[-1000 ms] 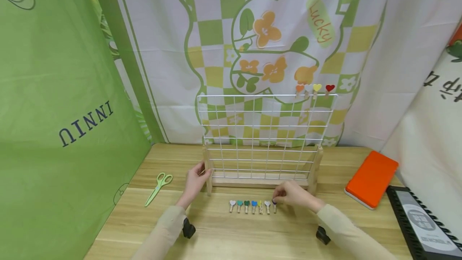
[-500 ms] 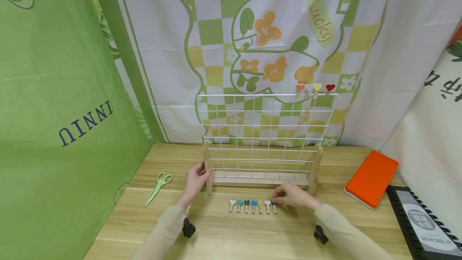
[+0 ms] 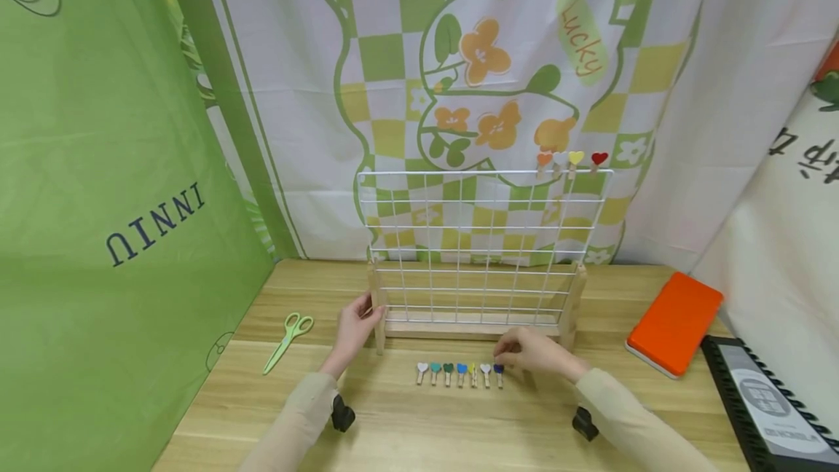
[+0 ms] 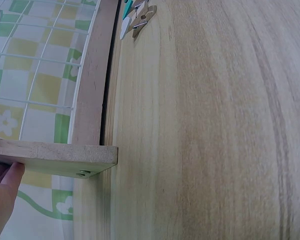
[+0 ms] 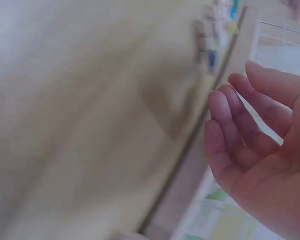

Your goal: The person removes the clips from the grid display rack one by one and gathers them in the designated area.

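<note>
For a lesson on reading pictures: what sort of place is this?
Probably an indoor tabletop workspace, though the wider room is hidden: patterned curtains hang around a wooden table, on which stands a wire grid rack.

Light-green scissors [image 3: 279,355] on counter [image 3: 406,432], lower left. Orange-red case [image 3: 678,323], right; black-and-gray toothed-edge item [image 3: 763,388], lower right corner. Green cloth [image 3: 118,130], left; checkered "Lucky" curtain [image 3: 383,57], upper center.

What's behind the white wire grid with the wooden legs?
Through the white wire grid you can see white cloth printed with green and yellow checks and, lower down, the light wooden tabletop. The strip right behind the grid's pale wooden bottom bar is covered.
</note>
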Demonstrator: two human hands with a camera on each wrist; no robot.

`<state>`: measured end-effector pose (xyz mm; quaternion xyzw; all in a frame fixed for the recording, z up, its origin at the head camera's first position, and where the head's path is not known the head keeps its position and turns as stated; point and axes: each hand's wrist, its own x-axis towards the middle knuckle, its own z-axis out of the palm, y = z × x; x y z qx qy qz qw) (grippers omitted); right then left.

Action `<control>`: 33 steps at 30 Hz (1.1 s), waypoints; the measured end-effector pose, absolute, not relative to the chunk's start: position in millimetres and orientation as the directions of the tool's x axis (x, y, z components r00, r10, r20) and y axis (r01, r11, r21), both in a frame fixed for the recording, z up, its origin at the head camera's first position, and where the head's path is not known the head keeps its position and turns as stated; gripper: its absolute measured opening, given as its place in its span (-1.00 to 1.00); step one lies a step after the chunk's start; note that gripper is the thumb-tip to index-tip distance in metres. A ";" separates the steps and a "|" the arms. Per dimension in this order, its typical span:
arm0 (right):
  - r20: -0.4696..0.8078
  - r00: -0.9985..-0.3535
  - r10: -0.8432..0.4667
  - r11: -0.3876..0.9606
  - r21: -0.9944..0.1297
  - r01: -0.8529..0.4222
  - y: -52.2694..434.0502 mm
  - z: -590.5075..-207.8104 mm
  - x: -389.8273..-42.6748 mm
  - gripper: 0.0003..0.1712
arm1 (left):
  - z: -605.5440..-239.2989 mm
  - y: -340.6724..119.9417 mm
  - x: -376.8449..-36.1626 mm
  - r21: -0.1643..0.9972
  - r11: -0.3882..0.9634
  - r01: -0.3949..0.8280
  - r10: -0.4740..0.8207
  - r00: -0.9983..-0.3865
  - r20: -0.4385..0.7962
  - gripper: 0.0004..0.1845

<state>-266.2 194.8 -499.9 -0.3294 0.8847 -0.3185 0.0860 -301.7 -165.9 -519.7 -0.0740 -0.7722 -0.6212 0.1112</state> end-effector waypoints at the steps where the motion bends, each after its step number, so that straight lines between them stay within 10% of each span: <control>1: 0.076 -0.765 -0.640 0.577 -0.609 -0.543 194.3 -494.1 -266.2 -0.87 | -519.9 -166.0 -301.8 0.941 0.221 0.255 -0.023 -0.964 0.266 -0.52; 23: 0.787 -0.410 -0.462 0.581 -0.081 -0.810 208.7 -238.2 -265.0 -0.80 | -518.5 -166.3 -300.3 0.953 0.193 0.233 -0.028 -0.970 0.242 -0.52; 33: 0.748 -0.448 -0.490 0.680 0.006 -0.733 222.8 -196.8 -288.2 -0.88 | -518.2 -165.4 -300.0 0.952 0.202 0.230 -0.033 -0.970 0.242 -0.53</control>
